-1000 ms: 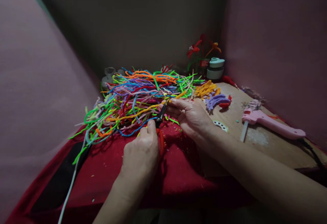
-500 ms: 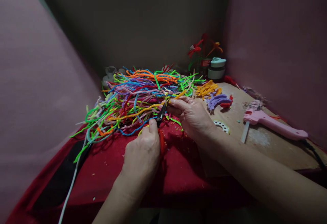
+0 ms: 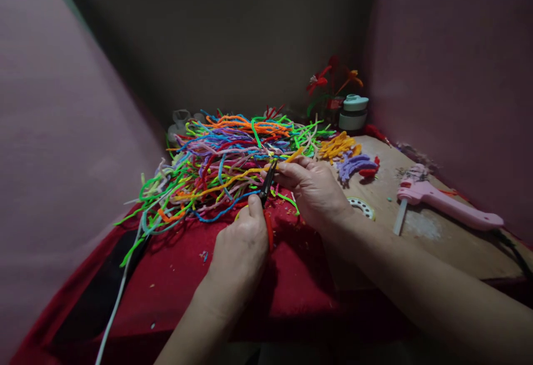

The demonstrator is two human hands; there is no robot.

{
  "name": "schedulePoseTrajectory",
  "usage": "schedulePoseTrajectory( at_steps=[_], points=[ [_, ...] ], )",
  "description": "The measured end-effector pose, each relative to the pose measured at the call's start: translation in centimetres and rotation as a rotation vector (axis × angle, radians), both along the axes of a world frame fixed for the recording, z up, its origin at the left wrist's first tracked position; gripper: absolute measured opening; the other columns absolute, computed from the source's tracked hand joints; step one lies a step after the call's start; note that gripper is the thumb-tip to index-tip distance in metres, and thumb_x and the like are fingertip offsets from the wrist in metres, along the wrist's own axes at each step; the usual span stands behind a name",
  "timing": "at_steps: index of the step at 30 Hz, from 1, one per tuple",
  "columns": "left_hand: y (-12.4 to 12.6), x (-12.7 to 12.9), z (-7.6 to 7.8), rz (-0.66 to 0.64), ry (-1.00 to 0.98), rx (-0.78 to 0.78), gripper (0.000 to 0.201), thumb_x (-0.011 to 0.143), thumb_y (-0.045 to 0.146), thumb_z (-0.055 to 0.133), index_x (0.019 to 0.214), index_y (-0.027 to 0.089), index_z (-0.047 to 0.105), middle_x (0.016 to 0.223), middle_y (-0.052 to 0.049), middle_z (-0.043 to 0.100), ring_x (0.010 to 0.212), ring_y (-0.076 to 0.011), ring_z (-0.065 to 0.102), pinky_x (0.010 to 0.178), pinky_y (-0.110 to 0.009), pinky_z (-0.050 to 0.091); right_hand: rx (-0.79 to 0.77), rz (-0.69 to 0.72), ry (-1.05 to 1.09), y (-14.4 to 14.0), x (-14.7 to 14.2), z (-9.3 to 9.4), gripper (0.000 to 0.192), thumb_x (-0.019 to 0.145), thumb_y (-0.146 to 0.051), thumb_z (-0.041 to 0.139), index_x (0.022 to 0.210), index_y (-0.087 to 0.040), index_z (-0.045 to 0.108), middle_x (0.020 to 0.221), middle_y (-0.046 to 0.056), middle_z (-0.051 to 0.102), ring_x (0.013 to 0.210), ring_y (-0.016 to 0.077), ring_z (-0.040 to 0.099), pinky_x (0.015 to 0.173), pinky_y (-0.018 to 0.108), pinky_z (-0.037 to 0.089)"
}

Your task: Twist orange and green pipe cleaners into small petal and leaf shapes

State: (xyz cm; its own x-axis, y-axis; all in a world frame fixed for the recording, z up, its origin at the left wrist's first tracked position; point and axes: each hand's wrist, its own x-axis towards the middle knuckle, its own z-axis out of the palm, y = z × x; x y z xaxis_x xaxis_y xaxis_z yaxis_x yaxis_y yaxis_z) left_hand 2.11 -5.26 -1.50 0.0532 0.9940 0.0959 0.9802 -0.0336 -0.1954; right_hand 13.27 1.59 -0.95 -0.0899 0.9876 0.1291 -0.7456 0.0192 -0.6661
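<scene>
A white cable trails down the left edge of the red cloth. Above it sprawls a big tangle of coloured pipe cleaners (green, orange, blue, purple, all mixed). The left hand is closed around the red handles of a pair of pliers, whose dark tip points up into the pile. Just beside that tip, the right hand pinches an orange pipe cleaner between thumb and fingertips, at the near edge of the tangle. Further right on the counter lie short yellow pieces and purple pieces, then a pink glue gun, well apart from both hands.
</scene>
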Motion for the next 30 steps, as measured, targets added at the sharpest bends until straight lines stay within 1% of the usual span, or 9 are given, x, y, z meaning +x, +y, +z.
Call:
schedulePoseTrajectory(
  at_steps=[5, 10, 14, 16, 19, 23, 26, 28, 30],
  points=[
    [0.0, 0.1, 0.2, 0.0, 0.002, 0.013, 0.03, 0.086, 0.007, 0.024, 0.11, 0.013, 0.041, 0.085, -0.012, 0.064, 0.067, -0.0268, 0.067, 0.053, -0.034, 0.05, -0.001, -0.031, -0.018, -0.1, -0.1, -0.2, 0.009, 0.061, -0.006, 0.062, 0.061, -0.014, 0.058, 0.058, -0.005, 0.06, 0.053, 0.007, 0.06, 0.063, 0.021, 0.051],
    [0.3, -0.3, 0.4, 0.033, -0.106, -0.029, 0.034, 0.085, 0.009, 0.028, 0.118, 0.01, 0.036, 0.075, -0.013, 0.065, 0.067, -0.0299, 0.067, 0.054, -0.033, 0.047, -0.022, 0.022, -0.038, 0.0, -0.1, -0.5, 0.008, 0.063, -0.007, 0.062, 0.063, -0.014, 0.058, 0.059, -0.002, 0.061, 0.058, 0.0105, 0.063, 0.069, 0.026, 0.052],
    [0.0, -2.1, 0.9, 0.072, -0.111, 0.006, 0.044, 0.085, 0.012, 0.027, 0.129, 0.01, 0.028, 0.079, -0.015, 0.066, 0.068, -0.0315, 0.067, 0.055, -0.034, 0.044, -0.046, -0.02, -0.008, 0.4, 0.3, -0.1, 0.008, 0.065, -0.008, 0.061, 0.064, -0.014, 0.056, 0.064, 0.002, 0.066, 0.06, 0.0139, 0.066, 0.074, 0.031, 0.053],
    [-0.5, -3.3, 1.0, 0.012, -0.106, -0.037, 0.043, 0.086, 0.016, 0.027, 0.129, 0.015, 0.031, 0.085, -0.015, 0.067, 0.068, -0.0294, 0.066, 0.056, -0.033, 0.043, -0.052, -0.071, 0.011, 0.6, 0.6, 0.2, 0.007, 0.066, -0.009, 0.06, 0.065, -0.014, 0.056, 0.064, 0.002, 0.066, 0.062, 0.0141, 0.067, 0.076, 0.03, 0.053],
    [-0.9, -4.7, 0.6, -0.156, -0.2, -0.181, 0.034, 0.087, 0.023, 0.034, 0.12, 0.024, 0.044, 0.09, -0.009, 0.067, 0.073, -0.0234, 0.066, 0.061, -0.029, 0.043, -0.039, -0.112, 0.049, 0.9, 0.9, 0.5, 0.007, 0.068, -0.009, 0.057, 0.065, -0.014, 0.055, 0.063, 0.002, 0.067, 0.063, 0.0145, 0.068, 0.076, 0.03, 0.053],
    [-0.1, -4.9, 0.2, -0.271, -0.374, -0.207, 0.019, 0.081, 0.027, 0.049, 0.096, 0.024, 0.06, 0.09, -0.007, 0.066, 0.08, -0.0202, 0.063, 0.07, -0.028, 0.043, 0.008, -0.071, 0.08, 0.9, 1.0, 0.3, 0.006, 0.067, -0.01, 0.058, 0.063, -0.014, 0.056, 0.064, 0.003, 0.068, 0.065, 0.0164, 0.068, 0.078, 0.033, 0.053],
    [1.6, -4.1, 0.6, -0.259, -0.664, -0.061, 0.02, 0.074, 0.031, 0.06, 0.092, 0.022, 0.063, 0.084, -0.006, 0.064, 0.079, -0.0197, 0.06, 0.07, -0.028, 0.044, -0.006, -0.01, 0.064, 0.8, 1.0, 0.1, 0.006, 0.066, -0.012, 0.058, 0.061, -0.013, 0.058, 0.064, 0.003, 0.068, 0.064, 0.0177, 0.069, 0.075, 0.034, 0.054],
    [3.0, -3.5, 1.2, -0.167, -1.08, 0.04, 0.03, 0.074, 0.038, 0.062, 0.098, 0.02, 0.061, 0.074, -0.004, 0.061, 0.065, -0.0156, 0.058, 0.058, -0.024, 0.043, -0.034, 0.035, 0.045, 0.8, 1.0, 0.0, 0.006, 0.065, -0.012, 0.058, 0.06, -0.013, 0.058, 0.063, 0.003, 0.068, 0.063, 0.0178, 0.068, 0.073, 0.033, 0.054],
    [4.2, -3.0, 1.7, -0.122, -1.601, 0.013, 0.033, 0.076, 0.044, 0.058, 0.096, 0.017, 0.06, 0.065, 0.0, 0.056, 0.048, -0.0102, 0.05, 0.044, -0.021, 0.038, -0.046, 0.062, 0.021, 0.7, 0.8, -0.2, 0.004, 0.064, -0.011, 0.059, 0.061, -0.014, 0.058, 0.063, 0.003, 0.068, 0.06, 0.017, 0.068, 0.07, 0.031, 0.054]
  ],
)
